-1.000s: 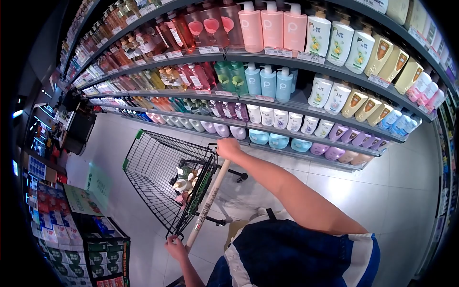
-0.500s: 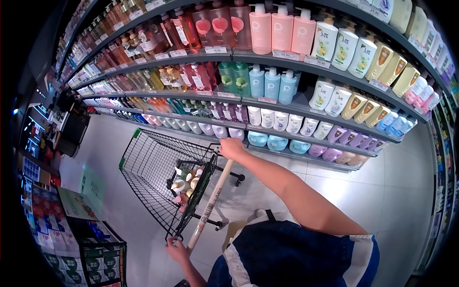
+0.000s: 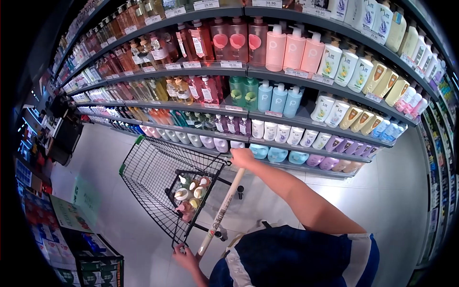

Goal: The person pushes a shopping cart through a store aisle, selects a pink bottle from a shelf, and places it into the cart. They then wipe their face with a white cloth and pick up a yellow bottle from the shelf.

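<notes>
A black wire shopping cart [image 3: 143, 191] with green corners stands in front of me. Its pale handle bar [image 3: 222, 210] runs slantwise between my hands. My right hand [image 3: 242, 158] is closed around the bar's far end, beside the basket's corner. At the near end, my left hand [image 3: 185, 258] has its fingers bent around the cart's near corner. Several pump bottles and other bottles [image 3: 191, 193] lie bunched in the cart near the handle side.
Long shelves [image 3: 277, 115] of body wash and shampoo bottles curve along the far side, close to the cart. Stacked boxed goods [image 3: 95, 268] stand at lower left, with a green-and-white sign [image 3: 71, 213] above them. Another stocked shelf [image 3: 442, 191] lines the right edge. Pale tiled floor [image 3: 107, 162] lies between.
The cart's handle and both hands sit slightly further right and lower in view. The shelves have also shifted down and right. Both hands keep their hold.
</notes>
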{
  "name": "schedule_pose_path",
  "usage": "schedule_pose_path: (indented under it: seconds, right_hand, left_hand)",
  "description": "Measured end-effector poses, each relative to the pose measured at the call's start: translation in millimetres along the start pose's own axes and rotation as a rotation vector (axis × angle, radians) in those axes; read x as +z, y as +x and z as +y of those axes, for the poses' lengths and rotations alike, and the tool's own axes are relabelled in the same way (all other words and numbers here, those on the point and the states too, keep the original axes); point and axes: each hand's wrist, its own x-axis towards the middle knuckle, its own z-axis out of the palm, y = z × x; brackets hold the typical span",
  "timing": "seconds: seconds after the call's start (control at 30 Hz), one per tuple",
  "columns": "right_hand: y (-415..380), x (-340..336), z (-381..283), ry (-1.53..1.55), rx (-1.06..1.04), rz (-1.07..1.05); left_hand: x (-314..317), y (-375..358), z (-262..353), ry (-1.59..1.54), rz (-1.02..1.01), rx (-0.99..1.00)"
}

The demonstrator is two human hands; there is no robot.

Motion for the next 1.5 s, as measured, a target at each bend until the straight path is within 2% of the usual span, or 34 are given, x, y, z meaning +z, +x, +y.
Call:
schedule_pose_path:
  seconds: [0.3, 0.5, 0.67, 0.73, 0.8, 0.83, 0.87, 0.93, 0.97, 1.07, 1.1, 1.13, 1.17, 1.23, 1.4, 1.43, 1.5]
  right_hand:
    - [4, 6, -12, -0.017, 0.013, 0.062]
    - [-6, -6, -25, 0.01, 0.077, 0.013]
    - [-3, 4, -19, 0.044, -0.004, 0.1]
    - [-2, 5, -14, 0.172, 0.011, 0.064]
    - [7, 5, -1, 0.523, -0.09, 0.078]
    - [14, -1, 8, 0.683, -0.187, 0.124]
    - [18, -9, 23, 0.688, -0.17, 0.136]
    - [17, -70, 49, 0.729, -0.213, 0.231]
    - [23, -92, 71, 0.889, -0.222, 0.312]
    - [12, -206, 144, 0.81, -0.128, 0.672]
    - [10, -242, 171, 0.806, -0.124, 0.787]
    - [4, -277, 196, 0.609, -0.086, 0.932]
    - [-4, -309, 210, 0.637, -0.093, 1.045]
    - [-16, -362, 226, 0.623, -0.05, 1.143]
    - [12, -428, 257, 0.193, -0.015, 1.296]
    - [21, -433, 262, 0.1, 0.007, 1.304]
    - [35, -441, 266, 0.134, 0.131, 1.146]
  left_hand:
    - [-5, 29, -6, -0.085, -0.032, 0.008]
    - [-12, 44, -13, -0.142, -0.044, 0.054]
    - [-7, 46, -12, -0.147, 0.033, 0.091]
    - [-5, 45, -4, -0.013, 0.084, 0.12]
    - [-17, 42, 10, 0.211, 0.086, 0.156]
    - [-15, 40, 13, 0.194, 0.078, 0.101]
    - [-14, 38, 15, 0.218, 0.108, 0.117]
    - [-16, 35, 22, 0.27, 0.173, 0.157]
    - [-22, 29, 36, 0.283, 0.15, 0.099]
    - [-18, 31, 35, 0.245, 0.122, 0.039]
    - [-11, 35, 22, 0.219, 0.168, 0.114]
    - [-8, 36, 15, 0.206, 0.155, 0.095]
    - [-6, 38, 11, 0.191, 0.143, 0.077]
    - [-7, 36, 21, 0.2, 0.194, 0.071]
    - [-5, 37, 22, 0.247, 0.207, 0.068]
    - [-6, 36, 22, 0.251, 0.186, 0.048]
    - [-6, 36, 20, 0.277, 0.16, -0.007]
